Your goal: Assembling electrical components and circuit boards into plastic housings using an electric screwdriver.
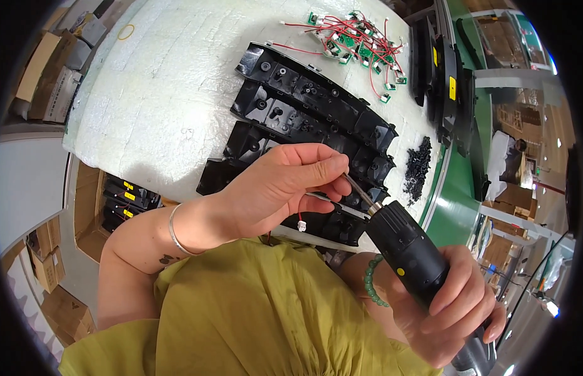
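My right hand (451, 307) is wrapped round the black body of an electric screwdriver (404, 247), which slants up and left. At the end of its metal bit (361, 191), the thumb and fingers of my left hand (272, 182) are pinched together. Whatever small thing they hold there is hidden by the fingertips. Beneath my left hand lie several long black plastic housings (316, 94), side by side with their hollow, posted insides facing up. A small white connector (302, 226) on a red wire shows just below my left fingers, over the nearest housing.
White foam sheeting (153, 94) covers the table. Small black screws (418, 169) lie heaped right of the housings. Green circuit boards with red wires (366, 50) are tangled at the back. Black units with yellow labels (453, 88) stand far right; an open cardboard box (88, 213) is at left.
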`<state>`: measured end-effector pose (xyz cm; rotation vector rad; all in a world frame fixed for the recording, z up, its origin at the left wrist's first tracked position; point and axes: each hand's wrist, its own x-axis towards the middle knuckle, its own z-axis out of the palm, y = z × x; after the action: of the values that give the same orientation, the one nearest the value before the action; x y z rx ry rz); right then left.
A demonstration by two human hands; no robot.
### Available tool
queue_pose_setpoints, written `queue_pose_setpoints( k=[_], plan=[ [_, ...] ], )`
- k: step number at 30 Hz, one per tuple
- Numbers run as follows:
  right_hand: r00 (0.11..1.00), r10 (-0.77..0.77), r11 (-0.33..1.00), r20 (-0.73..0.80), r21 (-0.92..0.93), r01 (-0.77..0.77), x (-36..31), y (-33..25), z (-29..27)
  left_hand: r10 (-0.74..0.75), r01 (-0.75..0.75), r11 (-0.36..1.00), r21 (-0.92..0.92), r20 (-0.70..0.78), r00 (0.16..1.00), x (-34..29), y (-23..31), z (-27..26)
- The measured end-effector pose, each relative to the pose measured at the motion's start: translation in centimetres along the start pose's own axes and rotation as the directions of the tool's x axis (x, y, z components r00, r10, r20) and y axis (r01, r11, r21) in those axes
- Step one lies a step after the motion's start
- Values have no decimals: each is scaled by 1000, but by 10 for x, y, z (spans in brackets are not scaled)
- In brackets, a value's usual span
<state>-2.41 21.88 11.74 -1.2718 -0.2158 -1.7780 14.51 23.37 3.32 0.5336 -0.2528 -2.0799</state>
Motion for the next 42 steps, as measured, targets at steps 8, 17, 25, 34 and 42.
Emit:
queue_pose_setpoints(
  k=[8,17,25,34,42],
  plan=[
    [954,200,949,224,-288,-132,5,-6,8,62,-62,993,102,4,998,5,-1,3],
    [955,149,951,257,-301,-68,3,-7,9,-57,59,984,168,-14,998,3,7,4],
    [955,136,943,263,-329,-44,-2,-4,8,4,4,992,-124,67,998,3,-12,24],
    [968,144,958,204,-273,-85,6,-13,0,-54,54,993,-109,5,999,11,-9,14],
    [975,120,967,188,-245,-72,5,-13,-3,-60,64,983,-169,29,998,13,-14,13]
  ],
)
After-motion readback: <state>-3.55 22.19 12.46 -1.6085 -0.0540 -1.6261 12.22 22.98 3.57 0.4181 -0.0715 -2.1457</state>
